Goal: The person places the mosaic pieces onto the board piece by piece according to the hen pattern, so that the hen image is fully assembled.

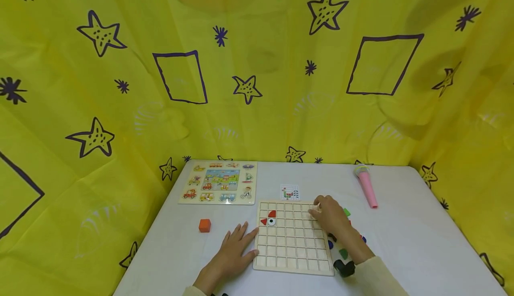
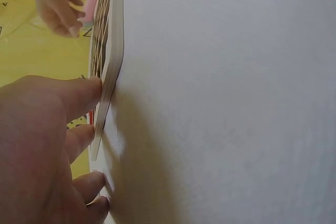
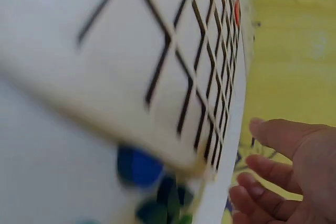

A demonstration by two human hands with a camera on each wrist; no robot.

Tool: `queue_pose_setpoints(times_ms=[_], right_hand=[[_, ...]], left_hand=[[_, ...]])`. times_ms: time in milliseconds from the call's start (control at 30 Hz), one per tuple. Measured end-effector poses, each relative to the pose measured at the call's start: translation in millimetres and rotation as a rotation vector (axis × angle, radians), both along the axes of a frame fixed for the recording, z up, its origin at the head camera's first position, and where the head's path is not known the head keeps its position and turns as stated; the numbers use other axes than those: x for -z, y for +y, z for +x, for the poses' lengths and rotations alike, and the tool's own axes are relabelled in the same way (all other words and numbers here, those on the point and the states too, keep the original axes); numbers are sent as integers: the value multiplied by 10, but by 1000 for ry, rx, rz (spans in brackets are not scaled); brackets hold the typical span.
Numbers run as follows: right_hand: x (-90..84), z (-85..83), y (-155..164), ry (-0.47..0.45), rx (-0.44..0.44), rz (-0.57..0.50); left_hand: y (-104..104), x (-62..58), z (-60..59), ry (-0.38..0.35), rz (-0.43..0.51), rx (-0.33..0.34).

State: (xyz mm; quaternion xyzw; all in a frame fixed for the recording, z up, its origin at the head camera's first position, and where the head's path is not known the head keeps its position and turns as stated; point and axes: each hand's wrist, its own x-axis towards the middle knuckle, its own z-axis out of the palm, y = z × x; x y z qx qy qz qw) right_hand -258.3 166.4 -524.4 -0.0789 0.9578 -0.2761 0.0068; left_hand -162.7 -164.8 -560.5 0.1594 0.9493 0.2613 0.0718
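Yellow star-printed cloth (image 1: 273,122) backs the white table (image 1: 160,260). Your wooden grid board (image 1: 297,244) on it holds a red triangle (image 1: 263,221), red quarter-circle (image 1: 272,214) and eye tile (image 1: 271,221); most cells are bare, loose pieces (image 1: 343,254) beside it. Your left hand (image 1: 234,251) spreads against its left edge; your relaxed, seemingly empty right hand (image 1: 332,214) is at its far-right corner.

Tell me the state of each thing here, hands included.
Grid board: flat, mostly unfilled, three pieces placed
Left hand: spread, touching the board
Right hand: above the board, seemingly empty
Loose pieces: scattered
Picture card: flat, face up
Picture puzzle: flat, face up
Pink microphone: lying down
Orange cube: resting alone
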Motion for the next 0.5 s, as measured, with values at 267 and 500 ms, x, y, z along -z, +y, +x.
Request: queue_pose_setpoints(times_ms=[267, 500], right_hand=[[63, -73, 653, -138, 139, 55], [158, -24, 938, -184, 202, 19]], left_hand=[[5, 1, -1, -2, -10, -4], [4, 14, -5, -3, -14, 1]])
